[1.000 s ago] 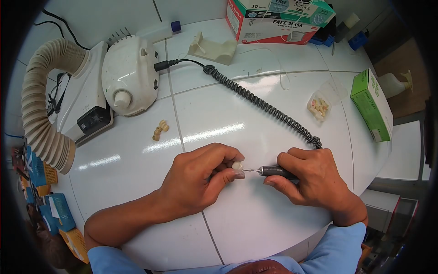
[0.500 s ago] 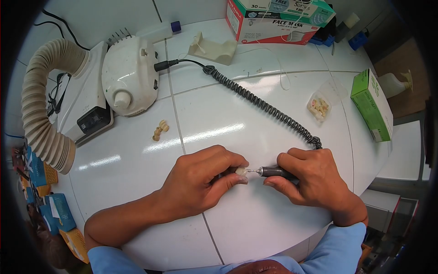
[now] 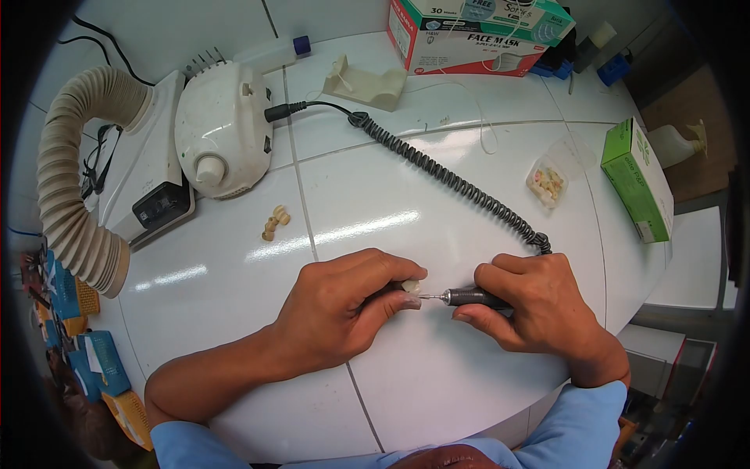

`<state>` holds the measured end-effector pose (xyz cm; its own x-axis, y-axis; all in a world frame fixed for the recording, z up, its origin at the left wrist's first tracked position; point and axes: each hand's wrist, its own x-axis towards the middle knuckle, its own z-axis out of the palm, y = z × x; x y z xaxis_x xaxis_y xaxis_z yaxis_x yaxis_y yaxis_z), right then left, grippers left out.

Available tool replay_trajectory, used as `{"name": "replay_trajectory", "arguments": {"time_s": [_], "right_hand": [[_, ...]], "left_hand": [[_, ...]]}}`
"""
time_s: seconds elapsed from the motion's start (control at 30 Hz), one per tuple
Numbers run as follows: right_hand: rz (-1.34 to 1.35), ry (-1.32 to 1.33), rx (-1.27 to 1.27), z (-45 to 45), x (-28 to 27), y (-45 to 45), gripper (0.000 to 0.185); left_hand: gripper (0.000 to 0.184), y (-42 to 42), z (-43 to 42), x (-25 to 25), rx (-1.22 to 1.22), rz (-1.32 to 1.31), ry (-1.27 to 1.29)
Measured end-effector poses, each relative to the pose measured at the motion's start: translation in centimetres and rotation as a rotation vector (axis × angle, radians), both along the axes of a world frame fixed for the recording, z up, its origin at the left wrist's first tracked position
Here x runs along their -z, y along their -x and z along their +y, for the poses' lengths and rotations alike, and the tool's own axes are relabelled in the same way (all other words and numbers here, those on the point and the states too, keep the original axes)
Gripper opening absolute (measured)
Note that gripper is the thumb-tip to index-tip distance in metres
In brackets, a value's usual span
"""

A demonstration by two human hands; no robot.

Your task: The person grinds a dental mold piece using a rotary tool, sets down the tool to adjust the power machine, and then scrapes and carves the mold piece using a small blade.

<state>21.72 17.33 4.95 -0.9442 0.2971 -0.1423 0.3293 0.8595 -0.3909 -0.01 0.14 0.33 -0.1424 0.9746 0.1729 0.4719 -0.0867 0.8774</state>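
My left hand [image 3: 340, 309] pinches a small off-white piece, which looks like a dental crown [image 3: 411, 287], between thumb and fingertips. Much of the piece is hidden by the fingers. My right hand [image 3: 539, 305] is wrapped round a dark rotary handpiece [image 3: 473, 296], held level and pointing left. Its thin metal bur [image 3: 430, 296] reaches to the lower side of the crown, close to my left thumb tip; whether it touches is too small to tell. A black coiled cord [image 3: 453, 180] runs from behind my right hand up to the white control unit [image 3: 223, 129].
Several small yellowish pieces [image 3: 275, 223] lie on the white table left of centre. A ribbed hose [image 3: 58, 180] curves at far left. A cream handpiece rest [image 3: 367, 84] and a face mask box [image 3: 476, 43] stand behind. Toward the right are a small clear container [image 3: 547, 184] and a green box [image 3: 637, 180].
The crown has turned slightly in my left fingertips. The bur has shifted a little downward, now along the crown's lower side by my thumb. Both hands have otherwise barely moved.
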Motion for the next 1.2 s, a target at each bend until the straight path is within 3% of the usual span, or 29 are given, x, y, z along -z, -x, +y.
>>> {"name": "replay_trajectory", "arguments": {"time_s": [0.97, 1.2], "right_hand": [[-0.001, 0.009, 0.03, -0.06, 0.16, -0.1, 0.04], [0.136, 0.091, 0.061, 0.45, 0.77, -0.17, 0.042]], "left_hand": [[0.027, 0.0, 0.05, 0.19, -0.005, 0.029, -0.02], [0.024, -0.08, -0.08, -0.12, -0.055, -0.127, 0.036]]}}
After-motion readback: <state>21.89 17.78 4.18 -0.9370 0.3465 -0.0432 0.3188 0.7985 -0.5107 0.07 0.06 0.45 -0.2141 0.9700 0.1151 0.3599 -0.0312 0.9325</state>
